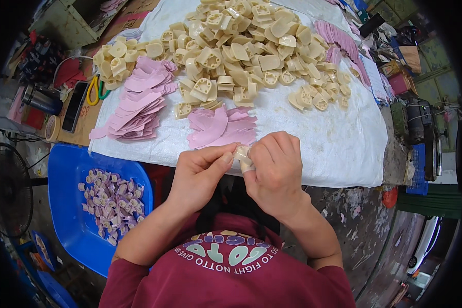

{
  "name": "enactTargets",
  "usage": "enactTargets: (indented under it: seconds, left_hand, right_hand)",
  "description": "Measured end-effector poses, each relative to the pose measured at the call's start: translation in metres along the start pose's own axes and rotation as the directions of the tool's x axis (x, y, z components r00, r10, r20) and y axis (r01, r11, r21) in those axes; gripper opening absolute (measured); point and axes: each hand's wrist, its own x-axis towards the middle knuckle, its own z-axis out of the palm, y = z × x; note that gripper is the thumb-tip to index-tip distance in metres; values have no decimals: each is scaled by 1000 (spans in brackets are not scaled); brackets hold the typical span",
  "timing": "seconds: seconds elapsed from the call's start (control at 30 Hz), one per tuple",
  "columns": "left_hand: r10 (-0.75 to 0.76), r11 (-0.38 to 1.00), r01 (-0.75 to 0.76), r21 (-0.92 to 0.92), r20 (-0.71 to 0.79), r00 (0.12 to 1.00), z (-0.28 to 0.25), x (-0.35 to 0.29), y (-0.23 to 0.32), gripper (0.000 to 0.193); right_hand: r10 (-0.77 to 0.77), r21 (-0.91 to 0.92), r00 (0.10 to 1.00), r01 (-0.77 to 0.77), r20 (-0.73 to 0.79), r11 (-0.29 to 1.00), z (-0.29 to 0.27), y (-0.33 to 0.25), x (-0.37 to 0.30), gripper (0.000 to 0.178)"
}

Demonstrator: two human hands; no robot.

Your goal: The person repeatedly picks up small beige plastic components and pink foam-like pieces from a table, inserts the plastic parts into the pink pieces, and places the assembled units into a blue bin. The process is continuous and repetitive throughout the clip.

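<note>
Nearest, your maroon shirt (215, 287) runs out past the lower edge, and your left forearm masks part of the blue tub (69, 167). Both elbows bent, hands meeting over the near edge of the white sheet (339, 159): your left hand (200, 172) pinches a small cream piece (243, 153) between thumb and forefinger, while your right hand (274, 167), knuckles up and fingers curled, clamps its other side. Piece sits just your side of the pink strips (222, 127), mostly covered by your fingers, so its full shape can't be made out.
</note>
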Motion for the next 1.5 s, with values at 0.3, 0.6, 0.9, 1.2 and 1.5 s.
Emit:
enactTargets:
  seconds: [0.3,0.6,0.9,1.2,1.5]
  left_hand:
    - [-105,992,119,-40,251,962,-24,29,7,5]
    - [-16,999,4,42,304,953,-26,35,20,18]
    - [255,966,-259,-6,200,946,-18,21,-6,12]
    - [414,806,-475,353,236,879,-14,21,6,8]
    - [471,875,-462,-144,40,881,-15,4,-2,17]
  right_hand:
    - [-44,188,997,54,-57,981,5,16,-13,24]
    - [421,624,881,-457,218,634,17,12,-25,16]
    - [584,718,735,-607,344,341,13,-3,-24,20]
    - [551,548,715,-692,430,470,9,3,-20,20]
    - [55,385,994,-16,-92,923,-6,0,-7,50]
